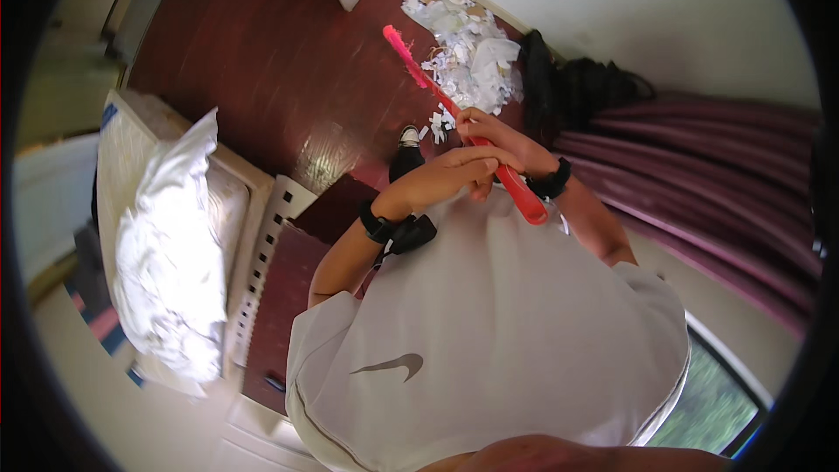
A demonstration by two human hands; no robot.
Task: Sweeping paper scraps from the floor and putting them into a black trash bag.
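Observation:
A long red plastic brush (521, 195) with pink bristles slants across the front of my body. Its bristled end points away to the upper left, and the end with a hanging hole lies close to my light shirt. My right hand (501, 137) is curled around the middle of the handle. Just nearer to me, my left hand (452, 170) lies across the same handle, its fingers over it; part of its grip is hidden. Both wrists wear black straps, and a small black device (413, 234) hangs at the left one.
White paper scraps and clear plastic (468, 46) lie heaped on the dark red floor (262, 46). Beside them, a black bag-like item (583, 88) sits by the wall. A purple curtain (708, 164) hangs at right. At left, white bedding (174, 262) lies on a mattress (124, 137).

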